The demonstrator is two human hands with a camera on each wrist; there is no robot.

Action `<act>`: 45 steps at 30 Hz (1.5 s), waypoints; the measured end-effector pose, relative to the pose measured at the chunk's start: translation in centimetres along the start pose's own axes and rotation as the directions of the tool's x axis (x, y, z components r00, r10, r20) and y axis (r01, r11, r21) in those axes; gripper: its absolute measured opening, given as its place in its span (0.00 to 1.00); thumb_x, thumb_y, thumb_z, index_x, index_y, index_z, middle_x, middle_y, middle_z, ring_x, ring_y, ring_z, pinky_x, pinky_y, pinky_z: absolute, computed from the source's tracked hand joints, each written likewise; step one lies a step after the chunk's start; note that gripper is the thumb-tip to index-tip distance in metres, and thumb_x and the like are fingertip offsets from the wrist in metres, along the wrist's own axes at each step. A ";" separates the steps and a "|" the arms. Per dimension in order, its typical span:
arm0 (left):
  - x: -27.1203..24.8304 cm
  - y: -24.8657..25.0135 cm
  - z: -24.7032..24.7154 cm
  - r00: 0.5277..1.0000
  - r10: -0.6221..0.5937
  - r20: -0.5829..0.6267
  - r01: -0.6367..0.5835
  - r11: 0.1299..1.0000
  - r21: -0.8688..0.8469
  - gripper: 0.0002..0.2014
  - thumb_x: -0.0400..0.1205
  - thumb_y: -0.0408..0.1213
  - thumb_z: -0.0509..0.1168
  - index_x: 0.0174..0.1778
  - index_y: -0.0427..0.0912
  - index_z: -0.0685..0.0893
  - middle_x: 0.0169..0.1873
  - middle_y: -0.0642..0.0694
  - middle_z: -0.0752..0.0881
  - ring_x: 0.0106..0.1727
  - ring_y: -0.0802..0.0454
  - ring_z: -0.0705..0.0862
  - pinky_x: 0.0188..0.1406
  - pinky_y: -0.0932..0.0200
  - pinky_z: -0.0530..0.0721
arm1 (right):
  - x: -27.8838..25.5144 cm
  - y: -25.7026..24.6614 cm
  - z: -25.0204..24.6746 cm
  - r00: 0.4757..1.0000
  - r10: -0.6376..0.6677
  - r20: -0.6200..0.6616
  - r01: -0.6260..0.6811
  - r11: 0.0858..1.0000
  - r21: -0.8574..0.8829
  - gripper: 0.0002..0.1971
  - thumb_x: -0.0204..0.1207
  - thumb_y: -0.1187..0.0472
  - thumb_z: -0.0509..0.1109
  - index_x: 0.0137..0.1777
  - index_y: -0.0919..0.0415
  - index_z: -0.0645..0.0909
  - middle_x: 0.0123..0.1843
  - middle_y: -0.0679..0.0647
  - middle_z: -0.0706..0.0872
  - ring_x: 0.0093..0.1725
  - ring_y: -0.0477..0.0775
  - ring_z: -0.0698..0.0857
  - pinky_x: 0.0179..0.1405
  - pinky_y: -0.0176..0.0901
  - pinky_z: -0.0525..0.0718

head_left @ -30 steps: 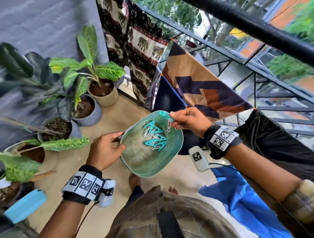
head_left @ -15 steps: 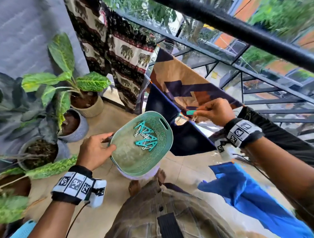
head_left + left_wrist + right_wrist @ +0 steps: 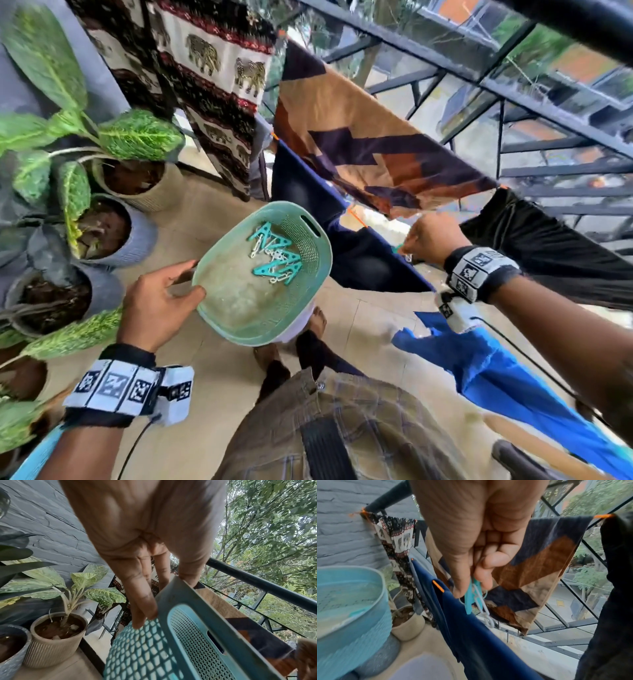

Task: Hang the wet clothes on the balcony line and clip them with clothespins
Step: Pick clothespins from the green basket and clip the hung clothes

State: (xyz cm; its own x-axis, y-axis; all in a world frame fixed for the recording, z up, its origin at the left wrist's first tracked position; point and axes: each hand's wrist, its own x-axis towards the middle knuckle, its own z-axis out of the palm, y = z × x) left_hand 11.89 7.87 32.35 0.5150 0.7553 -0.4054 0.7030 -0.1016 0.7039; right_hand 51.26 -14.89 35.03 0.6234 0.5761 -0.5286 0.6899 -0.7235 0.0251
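My left hand (image 3: pixel 161 301) (image 3: pixel 147 588) holds the rim of a teal perforated basket (image 3: pixel 219 308) (image 3: pixel 197 635) (image 3: pixel 351 601), thumb inside and fingers under. Several teal clothespins (image 3: pixel 274 253) lie in it. My right hand (image 3: pixel 424 240) (image 3: pixel 471 585) pinches one teal clothespin (image 3: pixel 470 601) (image 3: pixel 397 248) with a white wire spring, right at the top edge of a navy cloth (image 3: pixel 363 260) (image 3: pixel 479 635) on the orange line (image 3: pixel 356 217) (image 3: pixel 438 586). A brown-and-navy patterned cloth (image 3: pixel 370 150) (image 3: pixel 539 563), an elephant-print cloth (image 3: pixel 205 68) (image 3: pixel 397 536) and a black garment (image 3: pixel 555 246) (image 3: pixel 616 588) also hang.
Potted plants (image 3: pixel 102 171) (image 3: pixel 56 628) stand along the grey wall at left. A black railing (image 3: pixel 513 78) (image 3: pixel 265 585) with glass panels bounds the balcony. A bright blue cloth (image 3: pixel 496 383) hangs low at right. My bare feet (image 3: pixel 317 320) are on the tiled floor.
My right hand took a clothespin out of the basket and carried it right and down to the navy cloth's top edge. The left hand kept holding the basket.
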 end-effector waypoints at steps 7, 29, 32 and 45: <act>1.2 2.1 1.7 1.000 -0.014 0.017 0.014 0.999 -0.043 0.27 0.69 0.41 0.75 0.67 0.47 0.87 0.56 0.52 0.89 0.61 0.53 0.87 0.63 0.39 0.85 | -0.3 1.2 1.6 0.998 -0.056 -0.002 0.056 0.998 -0.012 0.11 0.69 0.46 0.80 0.41 0.54 0.92 0.43 0.60 0.91 0.49 0.66 0.86 0.40 0.43 0.70; -1.4 3.5 2.3 0.998 0.068 0.006 -0.067 0.995 -0.067 0.30 0.73 0.33 0.77 0.48 0.82 0.83 0.55 0.62 0.89 0.54 0.78 0.84 0.56 0.59 0.86 | -0.5 0.1 2.8 0.998 -0.057 0.037 0.059 0.997 -0.058 0.23 0.66 0.42 0.80 0.54 0.57 0.87 0.48 0.62 0.87 0.49 0.67 0.85 0.46 0.50 0.82; -1.7 3.9 2.2 0.998 0.062 0.013 -0.060 0.995 -0.073 0.29 0.73 0.31 0.77 0.48 0.79 0.84 0.55 0.62 0.89 0.54 0.76 0.84 0.57 0.58 0.87 | -0.8 0.4 2.8 0.998 -0.052 0.043 0.054 0.997 -0.051 0.27 0.65 0.38 0.80 0.55 0.57 0.86 0.50 0.62 0.86 0.51 0.66 0.85 0.46 0.50 0.82; -2.1 7.4 2.8 0.995 0.094 0.042 -0.091 0.993 -0.074 0.35 0.74 0.29 0.76 0.39 0.87 0.81 0.51 0.71 0.86 0.49 0.84 0.81 0.59 0.64 0.85 | -3.6 5.4 0.3 0.984 0.142 -0.104 -0.125 0.981 0.151 0.25 0.67 0.28 0.69 0.55 0.43 0.86 0.51 0.45 0.91 0.55 0.59 0.87 0.50 0.49 0.83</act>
State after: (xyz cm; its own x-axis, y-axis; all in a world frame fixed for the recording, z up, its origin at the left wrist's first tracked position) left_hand 17.40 3.73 36.70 0.5993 0.7144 -0.3612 0.6149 -0.1218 0.7791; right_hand 52.62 -20.94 36.77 0.7498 0.5043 -0.4284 0.5429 -0.8390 -0.0374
